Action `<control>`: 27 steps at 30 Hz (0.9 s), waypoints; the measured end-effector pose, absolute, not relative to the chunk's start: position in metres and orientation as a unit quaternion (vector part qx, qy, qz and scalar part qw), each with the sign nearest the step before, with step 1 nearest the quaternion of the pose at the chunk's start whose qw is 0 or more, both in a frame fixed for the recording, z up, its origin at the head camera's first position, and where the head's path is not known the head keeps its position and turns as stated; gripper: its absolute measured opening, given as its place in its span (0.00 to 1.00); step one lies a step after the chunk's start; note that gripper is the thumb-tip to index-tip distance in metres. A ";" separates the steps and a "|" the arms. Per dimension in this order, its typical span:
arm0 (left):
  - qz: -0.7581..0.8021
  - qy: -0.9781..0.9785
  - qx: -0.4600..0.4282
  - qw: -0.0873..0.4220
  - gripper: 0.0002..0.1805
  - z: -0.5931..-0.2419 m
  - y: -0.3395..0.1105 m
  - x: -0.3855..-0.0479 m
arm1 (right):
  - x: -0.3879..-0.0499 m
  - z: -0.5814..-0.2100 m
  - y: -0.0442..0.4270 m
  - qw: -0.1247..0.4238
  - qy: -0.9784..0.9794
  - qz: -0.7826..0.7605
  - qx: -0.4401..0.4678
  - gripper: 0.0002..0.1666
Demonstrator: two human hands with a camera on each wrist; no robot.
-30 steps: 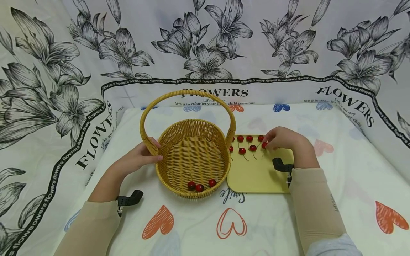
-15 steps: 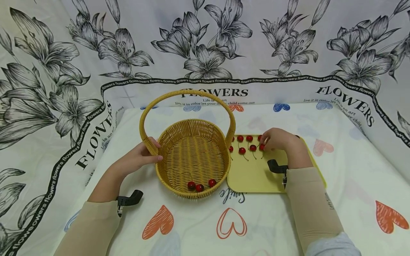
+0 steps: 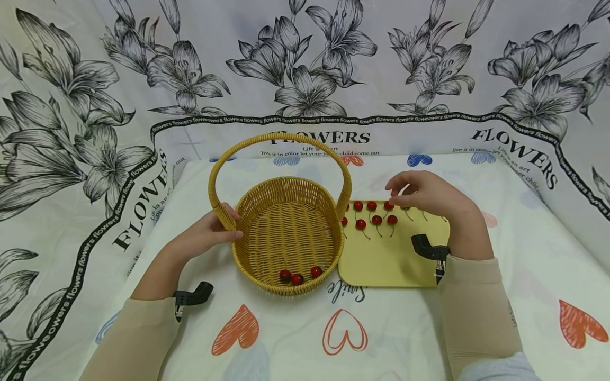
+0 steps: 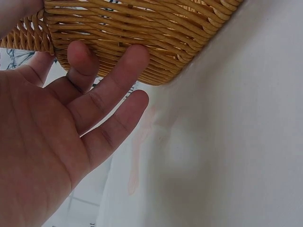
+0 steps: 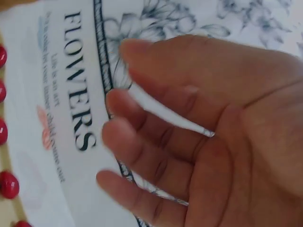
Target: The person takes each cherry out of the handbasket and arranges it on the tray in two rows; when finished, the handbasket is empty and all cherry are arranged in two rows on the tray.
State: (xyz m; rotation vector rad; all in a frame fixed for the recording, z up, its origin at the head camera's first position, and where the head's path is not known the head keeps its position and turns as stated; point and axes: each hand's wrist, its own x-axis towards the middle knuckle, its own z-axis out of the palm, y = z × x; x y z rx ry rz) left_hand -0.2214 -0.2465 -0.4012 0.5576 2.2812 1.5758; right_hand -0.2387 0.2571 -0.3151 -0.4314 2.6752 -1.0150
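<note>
On the left stands a yellow wicker basket with a tall arched handle. Three red cherries lie inside near its front wall. My left hand grips the basket's side at the handle's foot, thumb over the rim; in the left wrist view, fingers lie along or just off the outer wall. A yellow tray bears several cherries in rows, among them a cherry at the second row's right end. Over the tray's back edge hovers my right hand, fingers loosely bent, nothing between them. It hides part of the back row; some stems show below.
The tray's left edge lies against or just under the basket's right side. A white cloth printed with hearts covers the table. Behind it hangs a flower-printed curtain.
My right hand was at the cherry at the second row's right end, shifting it slightly left. It has let go and risen up and back. The left hand and basket have stayed still.
</note>
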 end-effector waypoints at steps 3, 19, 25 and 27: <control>0.549 0.798 0.192 0.155 0.21 -0.402 -0.247 -0.221 | -0.231 -0.307 0.250 0.114 0.893 -0.399 -0.176 0.15; 0.554 0.795 0.193 0.153 0.21 -0.402 -0.248 -0.220 | -0.206 -0.322 0.156 0.202 0.807 -0.411 -0.373 0.10; 0.556 0.792 0.203 0.149 0.19 -0.401 -0.247 -0.219 | -0.200 -0.348 0.114 0.201 0.864 -0.249 -0.389 0.07; 0.555 0.793 0.203 0.149 0.19 -0.400 -0.246 -0.219 | -0.196 -0.355 0.102 0.203 0.884 -0.187 -0.378 0.05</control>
